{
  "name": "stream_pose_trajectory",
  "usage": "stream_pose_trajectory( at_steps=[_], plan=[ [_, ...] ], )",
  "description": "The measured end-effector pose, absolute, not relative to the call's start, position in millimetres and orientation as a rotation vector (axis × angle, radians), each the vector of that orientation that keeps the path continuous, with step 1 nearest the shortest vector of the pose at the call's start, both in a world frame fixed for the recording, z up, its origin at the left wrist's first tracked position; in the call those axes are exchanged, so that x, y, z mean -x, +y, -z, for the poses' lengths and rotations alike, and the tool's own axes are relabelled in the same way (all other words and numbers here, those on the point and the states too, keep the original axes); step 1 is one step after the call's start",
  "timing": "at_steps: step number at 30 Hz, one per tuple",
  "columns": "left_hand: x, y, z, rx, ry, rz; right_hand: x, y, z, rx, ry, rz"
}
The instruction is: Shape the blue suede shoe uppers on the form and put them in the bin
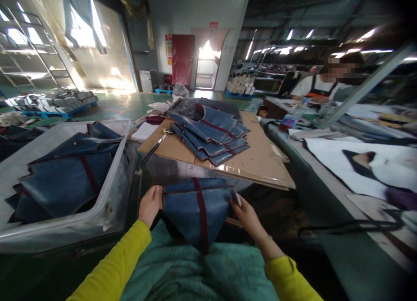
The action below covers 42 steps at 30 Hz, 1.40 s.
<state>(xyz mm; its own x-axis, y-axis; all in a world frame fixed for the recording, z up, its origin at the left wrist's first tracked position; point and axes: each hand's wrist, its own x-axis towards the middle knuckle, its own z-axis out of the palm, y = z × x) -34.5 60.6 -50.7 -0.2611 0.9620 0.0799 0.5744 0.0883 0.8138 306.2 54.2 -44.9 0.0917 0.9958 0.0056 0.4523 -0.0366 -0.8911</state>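
Between my two hands hangs a blue fabric panel (182, 207) with dark red strips, one running down its middle. It narrows to a point low over my lap. My left hand (151, 204) is closed on its upper left corner. My right hand (246, 212) pinches the upper right corner. A small pale object (236, 198) shows at the right fingertips; I cannot tell what it is. In front lies a fanned stack of similar blue panels (210, 133) on a cardboard sheet (260, 168). A black-handled tool (154, 150) lies left of the stack.
A white plastic bin (100, 212) holding more blue panels stands at my left. To the right runs a long table (325, 179) with white and grey material and a bottle (292, 117). Behind it is another person (321, 86). Loaded pallets (70, 114) stand farther back.
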Motion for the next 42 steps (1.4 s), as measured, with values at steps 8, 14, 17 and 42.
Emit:
stream_pose_trajectory(
  at_steps=[8,14,17,42],
  plan=[
    [62.0,68.3,72.4,-1.446,1.97,-1.166,-280.8,38.0,51.3,1.538,-1.42,-0.952],
    [96.8,75.6,79.7,-1.492,1.997,-1.136,-252.7,34.9,74.0,1.45,-1.359,-0.99],
    [88.3,79.8,74.3,-1.602,1.915,-1.085,-267.1,39.3,82.1,1.415,-1.3,-1.054],
    [-108.3,49.6,14.4,-2.738,1.474,-0.572,-292.2,34.4,94.0,1.53,-1.32,-0.846]
  ],
)
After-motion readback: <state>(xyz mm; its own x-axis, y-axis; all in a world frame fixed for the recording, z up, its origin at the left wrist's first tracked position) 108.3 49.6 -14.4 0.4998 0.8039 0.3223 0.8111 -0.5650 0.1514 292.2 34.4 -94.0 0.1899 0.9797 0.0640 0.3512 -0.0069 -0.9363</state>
